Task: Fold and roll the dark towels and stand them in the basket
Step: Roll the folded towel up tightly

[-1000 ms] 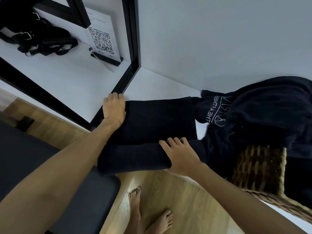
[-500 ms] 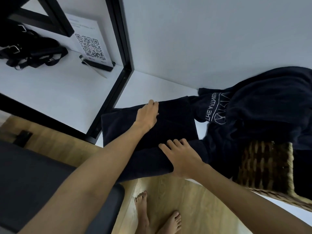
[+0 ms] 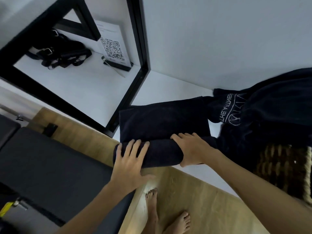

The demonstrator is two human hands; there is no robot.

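One dark folded terry towel (image 3: 162,125) is lying at the white table's (image 3: 168,88) near edge; I am rolling it, left hand (image 3: 130,164) flat, right hand (image 3: 190,149) curled round the roll. The woven wicker basket (image 3: 283,168) seemingly is holding none.

Navy towel (image 3: 162,122); brown woven basket (image 3: 285,169); white table (image 3: 168,88); black-white QR card (image 3: 112,48).

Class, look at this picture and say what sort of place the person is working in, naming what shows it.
Probably a spa or hotel room: logo-stitched dark towels heaped beside a wicker basket, and a QR-code sign on the white shelf.
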